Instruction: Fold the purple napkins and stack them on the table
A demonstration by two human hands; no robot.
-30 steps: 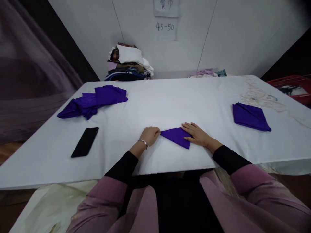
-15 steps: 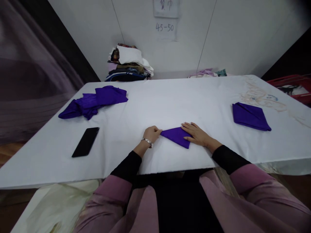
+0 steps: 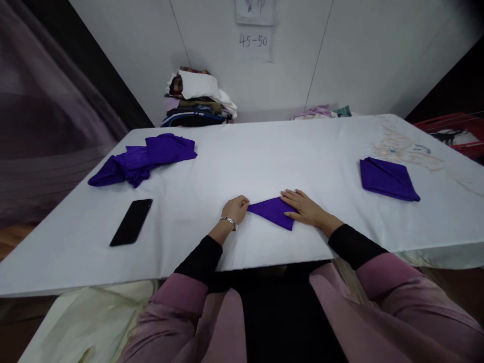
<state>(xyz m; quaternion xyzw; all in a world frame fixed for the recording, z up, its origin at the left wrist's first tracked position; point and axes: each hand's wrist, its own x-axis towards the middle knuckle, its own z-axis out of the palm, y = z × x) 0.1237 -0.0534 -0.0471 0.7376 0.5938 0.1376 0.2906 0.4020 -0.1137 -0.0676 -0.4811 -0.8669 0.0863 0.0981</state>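
A purple cloth napkin (image 3: pixel 271 210), folded into a narrow triangle, lies flat on the white-covered table (image 3: pixel 242 166) close to its front edge. My left hand (image 3: pixel 235 208), with a silver bracelet at the wrist, is closed and pinches the napkin's pointed left tip. Across the napkin's wider right end my right hand (image 3: pixel 303 208) lies flat, fingers stretched out and pressing on the fabric. That end is partly hidden under the palm.
Crumpled purple cloths (image 3: pixel 147 157) lie at the back left, with a black phone (image 3: pixel 131 222) in front of them. A folded purple cloth (image 3: pixel 388 179) rests on the right. Piled clothes (image 3: pixel 200 98) stand behind the table; a red basket (image 3: pixel 454 123) is at far right.
The view has shifted slightly. Both hands keep their places on the folded napkin, the left still pinching its tip and the right still flat.
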